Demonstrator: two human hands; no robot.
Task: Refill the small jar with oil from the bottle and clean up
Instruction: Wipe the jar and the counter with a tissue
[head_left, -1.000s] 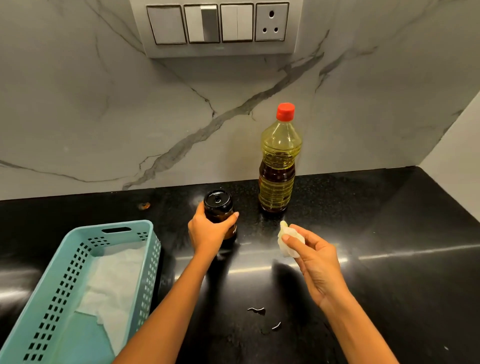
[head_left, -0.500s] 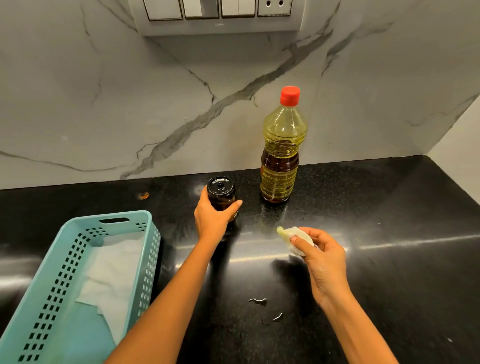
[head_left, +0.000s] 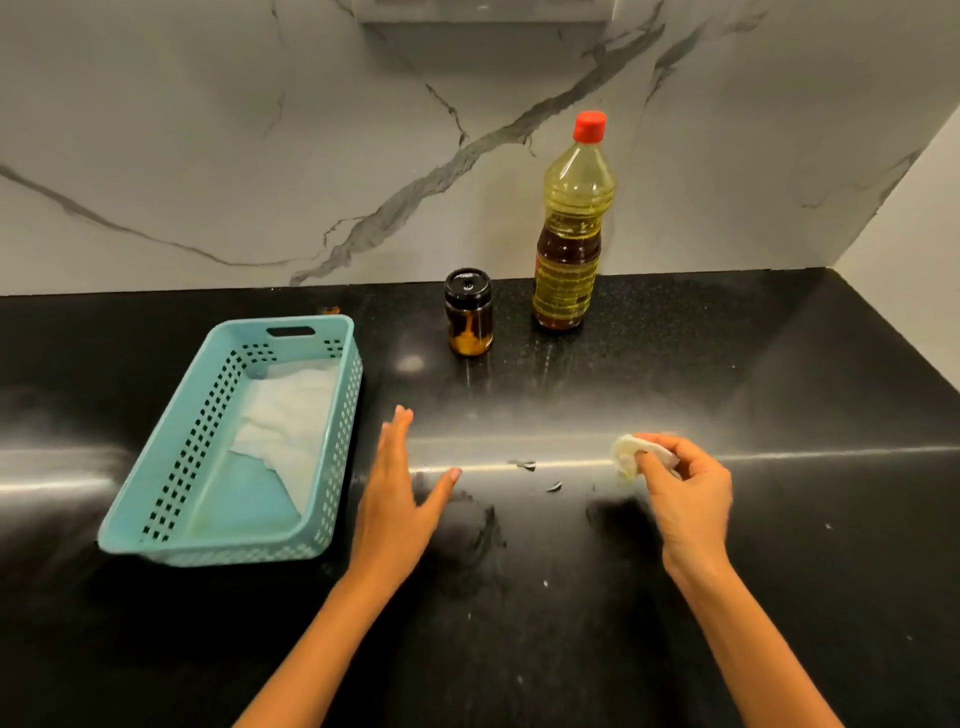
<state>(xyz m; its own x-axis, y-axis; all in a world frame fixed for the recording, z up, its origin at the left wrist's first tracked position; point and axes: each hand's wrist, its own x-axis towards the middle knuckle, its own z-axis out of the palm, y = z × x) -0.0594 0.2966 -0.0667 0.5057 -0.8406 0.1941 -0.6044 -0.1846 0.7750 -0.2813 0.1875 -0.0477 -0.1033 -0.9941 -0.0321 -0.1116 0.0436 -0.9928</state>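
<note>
Jar (head_left: 468, 312) sits capped at the back of the black bench (head_left: 779, 364), just left of the red-capped bottle (head_left: 571, 223), both upright and not touching. Left hand (head_left: 395, 499) is flat with fingers straight and thumb out, holding nothing, beside the teal basket (head_left: 228, 540) with a paper towel (head_left: 291, 415) inside. Right hand (head_left: 685, 499) pinches a crumpled tissue (head_left: 626, 457) near some small scraps (head_left: 524, 464).

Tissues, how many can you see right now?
2: a wadded tissue pinched in the right hand, and a flat tissue lying in the blue basket. More may be hidden beneath it.
</note>
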